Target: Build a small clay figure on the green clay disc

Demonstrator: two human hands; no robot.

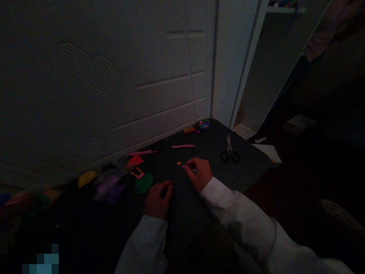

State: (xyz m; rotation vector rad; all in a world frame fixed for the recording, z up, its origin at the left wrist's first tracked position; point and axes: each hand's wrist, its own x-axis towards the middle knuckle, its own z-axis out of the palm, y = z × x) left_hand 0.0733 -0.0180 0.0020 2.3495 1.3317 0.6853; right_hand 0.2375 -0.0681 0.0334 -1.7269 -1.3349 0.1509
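Observation:
Over the dark table (182, 213), my right hand (202, 173) is closed in a pinch, with a small purple piece (187, 166) showing at its fingertips. What the piece is made of is too dim to tell. A small orange piece (178, 163) lies just left of those fingers. My left hand (157, 201) rests low over the table, thumb and forefinger curved together; anything between their tips is hidden. Beside it lies a green disc (144, 183) with an orange and pink shape (139, 173) at its upper edge. Pink bent-tip tweezers (184, 146) lie beyond both hands.
Black-handled scissors (229, 149) lie at the right. Small colourful pieces (189, 130) and a round multicoloured item (204, 125) sit at the far corner. Purple packets (111, 188), a red packet (135, 161) and pink sticks (142, 152) are at the left. A pale wall (154, 110) borders the table.

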